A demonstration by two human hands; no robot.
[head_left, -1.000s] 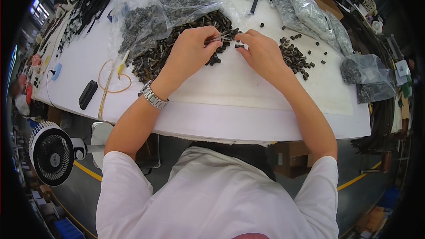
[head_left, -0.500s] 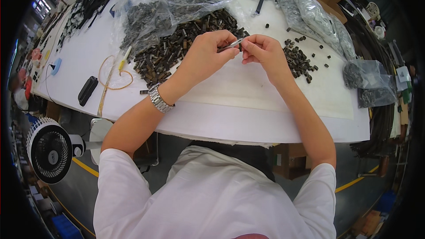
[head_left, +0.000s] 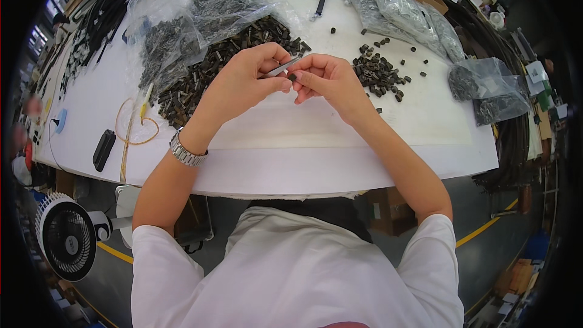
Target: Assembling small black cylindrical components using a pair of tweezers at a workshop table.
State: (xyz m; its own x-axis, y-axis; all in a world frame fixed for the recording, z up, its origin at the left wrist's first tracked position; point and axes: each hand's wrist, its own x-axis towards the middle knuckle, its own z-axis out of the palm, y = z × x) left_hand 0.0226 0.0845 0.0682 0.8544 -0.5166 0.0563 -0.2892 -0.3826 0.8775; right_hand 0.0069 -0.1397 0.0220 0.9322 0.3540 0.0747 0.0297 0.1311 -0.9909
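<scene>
My left hand (head_left: 246,82), with a metal watch on its wrist, is closed round a slim silver pointed tool (head_left: 280,68) that resembles tweezers. Its tip points right, toward my other hand. Between the thumb and fingers of my right hand (head_left: 328,83) is a small dark piece (head_left: 292,77). The fingertips of both hands nearly meet above the white table (head_left: 340,158). Behind my left hand spreads a big heap of small dark-brown flat pieces (head_left: 200,79). To the right of my right hand lies a smaller pile of short, ring-like dark pieces (head_left: 379,73).
A clear plastic bag (head_left: 212,0) of dark parts covers the heap's back. More filled bags (head_left: 401,15) lie at the far right, with another bag (head_left: 492,88) near the right edge. A black case (head_left: 104,150) and a looped cord (head_left: 143,140) lie left; a fan (head_left: 67,237) stands below.
The view has shifted, so most table items appear farther left. My hands still work close together; the small dark piece in my right fingers now shows more plainly beside the silver tool.
</scene>
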